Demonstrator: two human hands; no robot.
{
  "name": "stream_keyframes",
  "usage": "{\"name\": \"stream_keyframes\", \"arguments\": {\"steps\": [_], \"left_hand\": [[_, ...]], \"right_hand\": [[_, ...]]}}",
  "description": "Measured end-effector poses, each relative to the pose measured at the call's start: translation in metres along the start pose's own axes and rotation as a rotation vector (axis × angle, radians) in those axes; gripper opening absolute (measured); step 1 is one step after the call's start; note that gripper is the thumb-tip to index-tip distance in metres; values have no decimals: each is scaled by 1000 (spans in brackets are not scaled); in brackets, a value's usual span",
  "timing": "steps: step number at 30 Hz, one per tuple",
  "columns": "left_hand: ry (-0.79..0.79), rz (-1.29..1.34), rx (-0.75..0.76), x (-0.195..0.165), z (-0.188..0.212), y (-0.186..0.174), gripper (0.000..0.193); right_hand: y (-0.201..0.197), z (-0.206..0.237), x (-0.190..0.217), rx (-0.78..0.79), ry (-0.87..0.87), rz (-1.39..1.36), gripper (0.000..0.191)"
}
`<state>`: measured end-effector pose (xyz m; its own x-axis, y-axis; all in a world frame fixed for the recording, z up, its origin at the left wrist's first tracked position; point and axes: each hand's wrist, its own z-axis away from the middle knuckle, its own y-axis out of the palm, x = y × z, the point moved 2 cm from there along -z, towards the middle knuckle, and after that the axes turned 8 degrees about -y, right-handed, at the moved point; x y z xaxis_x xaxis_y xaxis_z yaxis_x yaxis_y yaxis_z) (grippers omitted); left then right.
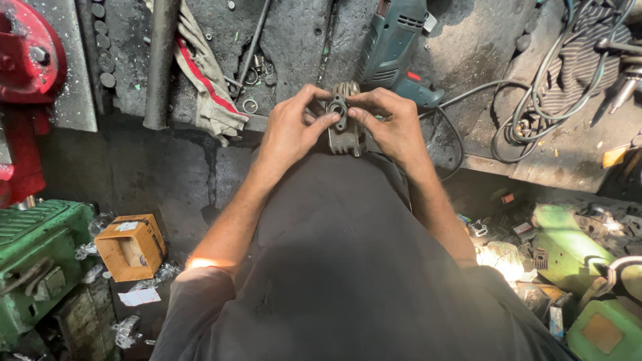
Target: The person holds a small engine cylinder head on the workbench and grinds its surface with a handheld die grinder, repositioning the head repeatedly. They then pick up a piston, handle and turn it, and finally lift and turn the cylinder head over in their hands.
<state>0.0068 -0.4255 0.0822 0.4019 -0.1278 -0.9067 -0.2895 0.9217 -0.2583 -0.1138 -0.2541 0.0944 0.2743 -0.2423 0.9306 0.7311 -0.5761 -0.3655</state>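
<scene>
A grey finned metal engine part (344, 137) rests against the edge of the dirty workbench (301, 40), just in front of my body. My left hand (289, 127) grips its left side, thumb and fingers on top. My right hand (391, 120) holds the right side. Between the fingertips of both hands sits a small dark gasket-like plate (339, 110) with a round hole, pressed against the top face of the part.
A teal power drill (391, 47) lies on the bench behind the part, its black cable (528, 107) coiled to the right. A rag (207, 80) and a steel pipe (160, 63) lie left. A red vise (23, 80), green machine (33, 261) and cardboard box (130, 246) stand left.
</scene>
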Motion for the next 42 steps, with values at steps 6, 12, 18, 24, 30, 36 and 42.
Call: {"name": "stream_keyframes", "arguments": {"steps": [6, 12, 18, 24, 30, 36, 42], "left_hand": [[249, -101, -57, -9, 2, -4, 30], [271, -119, -47, -12, 1, -5, 32], [153, -44, 52, -6, -2, -8, 30], [151, -39, 48, 6, -3, -6, 32], [-155, 275, 163, 28, -5, -1, 58], [-235, 427, 159, 46, -7, 11, 66], [-291, 516, 205, 54, -14, 14, 69]], "right_hand": [[0, 2, -4, -12, -28, -6, 21], [0, 1, -2, -10, -64, -23, 22], [-3, -1, 8, 33, -142, 87, 24], [-7, -4, 25, 83, -223, 213, 24], [-9, -7, 41, 141, -322, 410, 20], [-9, -8, 37, 181, -294, 411, 16], [-12, -7, 7, 105, 41, 138, 21]]}}
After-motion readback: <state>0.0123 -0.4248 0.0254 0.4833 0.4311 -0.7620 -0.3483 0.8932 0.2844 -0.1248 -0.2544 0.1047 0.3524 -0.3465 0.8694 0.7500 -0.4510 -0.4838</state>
